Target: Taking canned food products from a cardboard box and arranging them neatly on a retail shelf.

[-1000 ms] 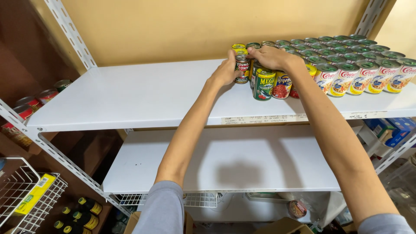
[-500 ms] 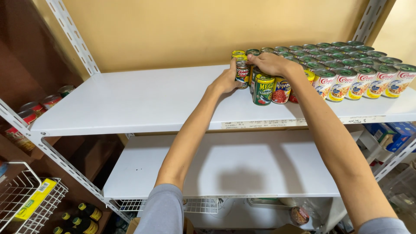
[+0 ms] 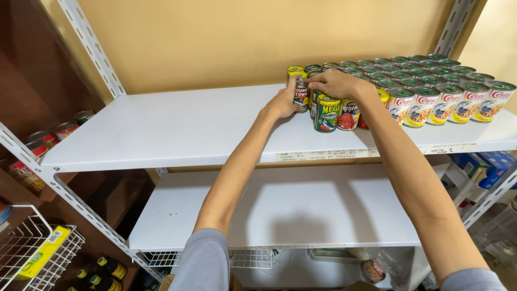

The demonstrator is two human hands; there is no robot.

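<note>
The left hand (image 3: 283,101) is cupped against the left side of a small can with a dark label (image 3: 301,95), fingers wrapped round it in a grip. The right hand (image 3: 335,82) lies palm-down over the tops of the neighbouring cans, fingers curled over the same dark-labelled can from above and pressing on it; whether it grips or merely rests there cannot be told. That can stands upright on the upper white shelf (image 3: 188,129), at the left end of the can group, roughly 1 o'clock in the view.

Just beside it, at its 4 o'clock, stands a green-labelled sardine can (image 3: 327,113), and touching that on the right a red-labelled can (image 3: 348,114). A yellow-topped can (image 3: 295,70) stands directly behind the gripped can, at its 12 o'clock. From 2 to 3 o'clock a dense block of green-lidded cans with white-and-red labels (image 3: 449,97) runs in rows to the right end of the shelf.

The lower white shelf (image 3: 280,210) lies beneath, at 6 o'clock. At 9 o'clock, a brown side shelf holds several cans (image 3: 54,133). At 8 o'clock a white wire basket (image 3: 27,250) carries a yellow package (image 3: 46,252), with dark bottles with yellow caps (image 3: 97,272) below it. Blue packages (image 3: 482,164) sit at 4 o'clock.
</note>
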